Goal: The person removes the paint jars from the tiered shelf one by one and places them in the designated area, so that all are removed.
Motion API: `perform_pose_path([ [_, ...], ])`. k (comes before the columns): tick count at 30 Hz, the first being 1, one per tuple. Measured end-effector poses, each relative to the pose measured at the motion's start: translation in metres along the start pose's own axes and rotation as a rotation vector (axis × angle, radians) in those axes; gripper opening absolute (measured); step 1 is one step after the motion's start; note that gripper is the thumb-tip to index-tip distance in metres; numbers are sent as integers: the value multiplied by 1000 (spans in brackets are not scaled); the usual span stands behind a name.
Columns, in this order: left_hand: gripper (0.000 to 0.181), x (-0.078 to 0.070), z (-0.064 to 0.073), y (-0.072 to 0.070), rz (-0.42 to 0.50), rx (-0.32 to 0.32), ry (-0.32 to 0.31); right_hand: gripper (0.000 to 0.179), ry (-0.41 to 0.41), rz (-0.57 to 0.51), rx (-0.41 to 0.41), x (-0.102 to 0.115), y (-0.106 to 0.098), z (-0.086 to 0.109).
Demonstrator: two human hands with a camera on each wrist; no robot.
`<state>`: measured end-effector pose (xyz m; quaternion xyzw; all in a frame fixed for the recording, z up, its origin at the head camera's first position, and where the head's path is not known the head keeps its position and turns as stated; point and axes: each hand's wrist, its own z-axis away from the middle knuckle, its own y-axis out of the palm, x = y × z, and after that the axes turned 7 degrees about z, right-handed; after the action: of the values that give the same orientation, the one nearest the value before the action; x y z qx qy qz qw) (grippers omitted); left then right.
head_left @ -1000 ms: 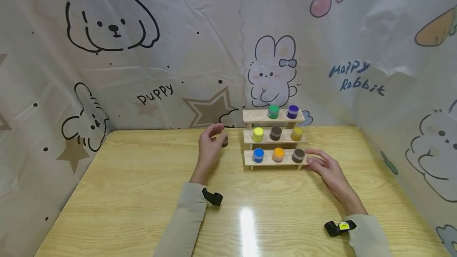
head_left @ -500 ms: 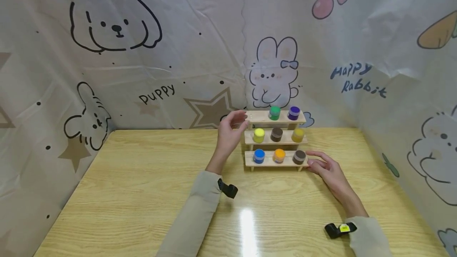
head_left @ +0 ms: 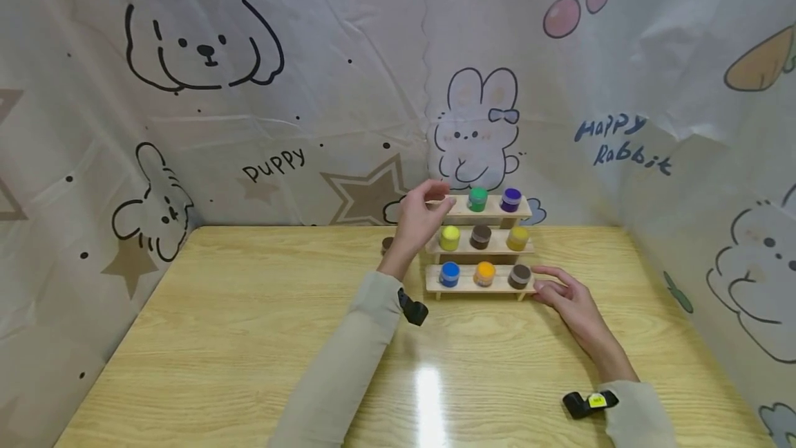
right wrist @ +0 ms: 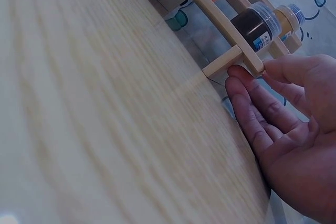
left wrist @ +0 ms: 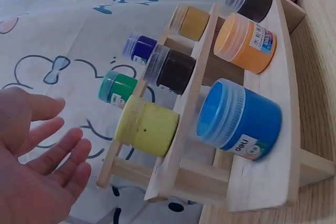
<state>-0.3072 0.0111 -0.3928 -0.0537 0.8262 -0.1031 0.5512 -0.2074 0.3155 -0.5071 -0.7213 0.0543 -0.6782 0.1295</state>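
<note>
My left hand [head_left: 423, 220] hangs at the left end of the top tier of a three-tier wooden display rack [head_left: 468, 287]. In the left wrist view its fingers [left wrist: 58, 153] are loosely spread with nothing between them, beside the green paint jar [left wrist: 118, 88] and the yellow paint jar [left wrist: 147, 127]. At the right end of the bottom tier, my right hand [head_left: 578, 306] pinches the shelf corner between thumb and fingers, close to a dark brown paint jar [right wrist: 254, 27]. The bottom tier also bears a blue paint jar [left wrist: 239, 119] and an orange paint jar [left wrist: 245, 43].
Another dark jar [head_left: 387, 245] stands on the table [head_left: 205, 337] left of the rack, partly hidden by my left arm. A purple jar [head_left: 511, 200] sits on the top tier; another brown jar [head_left: 481, 236] and an ochre jar [head_left: 517, 238] share the middle one. A printed cloth [head_left: 348, 88] hangs behind.
My left hand has moved right and away from beside the dark jar on the table, up to the top tier's left end. The right hand stays at the rack's corner.
</note>
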Motion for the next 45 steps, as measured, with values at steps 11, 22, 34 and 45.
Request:
perform_pose_path([
  [11, 36, 7, -17, 26, 32, 81, -64, 48, 15, 21, -12, -4, -1, 0],
  [22, 33, 0, -27, 49, -171, 25, -110, 48, -6, 4, -17, -2, -1, -2],
  [34, 29, -4, -24, 34, -151, 2, -84, 48, -7, 11, -11, -2, 0, -2],
  [45, 29, -7, -11, -1, -35, 24, -5, 50, -8, 18, -1, -1, 0, -1],
])
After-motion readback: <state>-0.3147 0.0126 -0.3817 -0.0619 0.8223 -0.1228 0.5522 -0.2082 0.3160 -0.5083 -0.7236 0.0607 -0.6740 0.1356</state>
